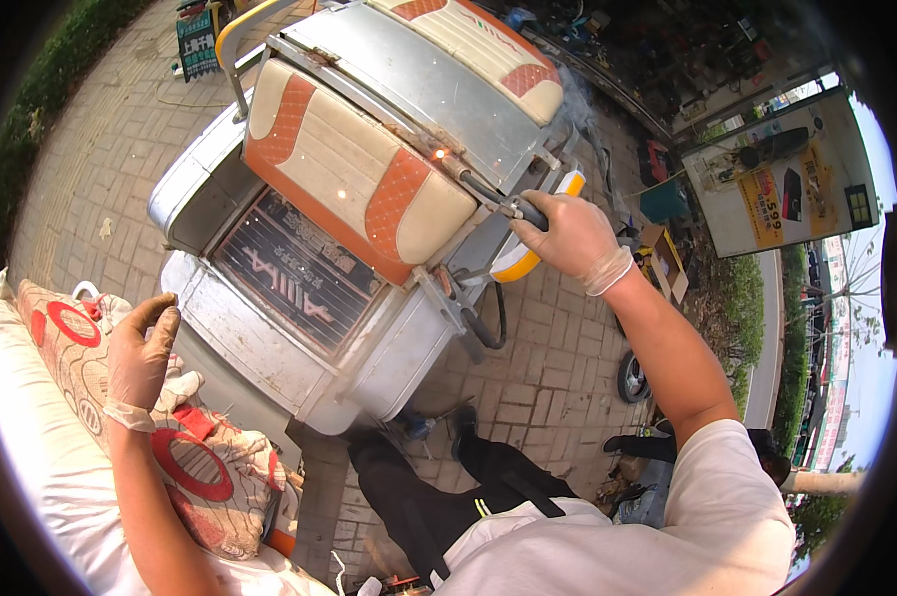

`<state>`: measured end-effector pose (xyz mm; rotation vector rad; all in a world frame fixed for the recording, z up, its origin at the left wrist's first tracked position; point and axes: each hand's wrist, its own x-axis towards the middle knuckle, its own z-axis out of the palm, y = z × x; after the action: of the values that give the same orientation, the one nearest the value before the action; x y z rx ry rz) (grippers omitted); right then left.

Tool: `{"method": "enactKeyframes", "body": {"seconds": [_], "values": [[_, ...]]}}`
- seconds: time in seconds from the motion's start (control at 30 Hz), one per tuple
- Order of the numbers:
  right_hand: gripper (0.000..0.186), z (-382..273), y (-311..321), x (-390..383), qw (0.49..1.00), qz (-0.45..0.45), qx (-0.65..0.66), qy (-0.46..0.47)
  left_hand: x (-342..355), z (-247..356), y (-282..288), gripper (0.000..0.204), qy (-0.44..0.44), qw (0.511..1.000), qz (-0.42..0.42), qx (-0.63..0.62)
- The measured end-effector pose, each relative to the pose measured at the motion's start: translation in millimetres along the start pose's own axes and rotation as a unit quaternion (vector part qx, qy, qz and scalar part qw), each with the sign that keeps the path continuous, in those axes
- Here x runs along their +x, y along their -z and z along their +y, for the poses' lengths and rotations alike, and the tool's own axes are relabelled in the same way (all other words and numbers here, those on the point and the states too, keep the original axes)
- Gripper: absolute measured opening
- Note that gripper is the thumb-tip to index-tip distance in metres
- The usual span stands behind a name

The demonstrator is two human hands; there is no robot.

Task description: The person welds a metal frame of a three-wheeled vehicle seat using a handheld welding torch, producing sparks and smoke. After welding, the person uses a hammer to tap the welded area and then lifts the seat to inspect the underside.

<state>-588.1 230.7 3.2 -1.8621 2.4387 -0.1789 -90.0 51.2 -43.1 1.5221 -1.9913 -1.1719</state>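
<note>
My right hand, in a thin pale glove, is closed round the dark grip of what looks like a welding torch. Its tip points up and left at a metal rail behind an orange-and-cream seat. An orange spot glows on the rail just past the tip, and a few small bright specks show nearby. Off to the left, my gloved left hand is raised with nothing visible in it, thumb and fingers slightly apart. It hovers near a patterned cloth with red rings.
The seat belongs to a silver vehicle body with a yellow-and-white armrest. A black cable loop hangs beside it. My legs stand close on brick paving. At right are a cardboard box, a wheel and a signboard.
</note>
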Motion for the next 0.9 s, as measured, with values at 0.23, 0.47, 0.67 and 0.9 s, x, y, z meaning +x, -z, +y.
{"method": "enactKeyframes", "body": {"seconds": [0.23, 0.47, 0.67, 0.9], "values": [[0.032, -3.1, -0.3, 2.1, 1.0, 0.002, 0.005, 0.0, -1.0, 2.0, 0.5, 0.035, 0.007, 1.0, -0.001, 0.005], [0.033, -3.9, -1.6, 6.0, 1.0, 0.005, 0.009, -0.006, 0.0, 0.6, 0.8, 0.035, -0.004, 1.0, -0.001, 0.011], [0.033, -3.5, -2.6, 5.9, 1.0, 0.01, -0.003, 0.0, -1.5, 4.9, 0.9, 0.036, 0.013, 1.0, -0.005, 0.004], [0.032, -4.7, 4.1, 5.8, 1.0, -0.016, 0.005, -0.011, 0.7, 3.6, -1.1, 0.036, 0.01, 1.0, 0.004, 0.007]]}}
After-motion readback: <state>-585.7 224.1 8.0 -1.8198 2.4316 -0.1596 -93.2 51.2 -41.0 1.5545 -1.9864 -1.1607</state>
